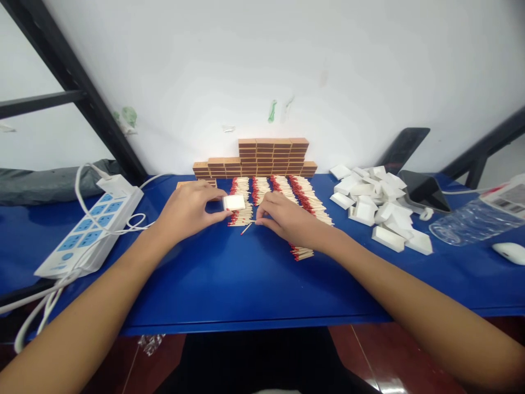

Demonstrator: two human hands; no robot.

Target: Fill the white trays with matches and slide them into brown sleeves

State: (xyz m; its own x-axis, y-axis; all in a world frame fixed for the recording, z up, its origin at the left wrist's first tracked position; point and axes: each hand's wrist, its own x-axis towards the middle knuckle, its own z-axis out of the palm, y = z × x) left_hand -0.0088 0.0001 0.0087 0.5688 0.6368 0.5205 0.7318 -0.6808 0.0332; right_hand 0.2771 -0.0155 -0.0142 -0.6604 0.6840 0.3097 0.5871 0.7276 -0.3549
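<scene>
Far left, a dark grey bundle (53, 183) lies behind the white power strip (88, 230); white cables (88, 200) loop over its sockets, one reaching right up to the left forearm, which hides the rest; next comes the left hand (186, 208), thumb and fingers closed on a small white tray (234, 203), held up over the first band of matches and covering part of it; behind, against the wall, brown matchboxes (273, 158) stand stacked, tallest in the middle, the low left end partly blocked by that hand; four bands of red-tipped matches (286, 189) lie in front on the blue table (229, 284); a loose match (246, 229) sits just beside the right hand (281, 216), its fingertips drawn narrow, though I cannot tell whether they pinch a match; its wrist partly hides a smaller match pile (302, 253); farther right, white trays (365, 189) heap up near a dark-screened device (424, 189); then clear plastic (476, 219), and a white mouse (509, 253) at the edge.
</scene>
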